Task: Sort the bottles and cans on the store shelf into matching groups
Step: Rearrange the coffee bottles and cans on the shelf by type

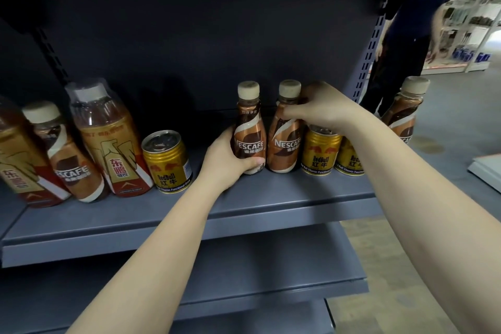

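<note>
On the grey shelf (271,198) two brown Nescafe bottles stand side by side at the middle. My left hand (226,163) grips the left Nescafe bottle (249,127) low on its body. My right hand (320,107) is closed around the neck of the right Nescafe bottle (284,144). Right of them stand two gold Red Bull cans (320,152) (351,160), partly under my right arm, then another Nescafe bottle (404,111) at the shelf's end. To the left are a third Red Bull can (168,161), a tall Dongpeng bottle (108,141), a Nescafe bottle (67,154) and a second Dongpeng bottle (19,160).
A lower grey shelf (244,279) juts out beneath. A perforated upright post (370,54) marks the shelf's right end. A person in dark clothes (401,43) stands in the aisle behind it. A white board edge (488,171) lies at the right.
</note>
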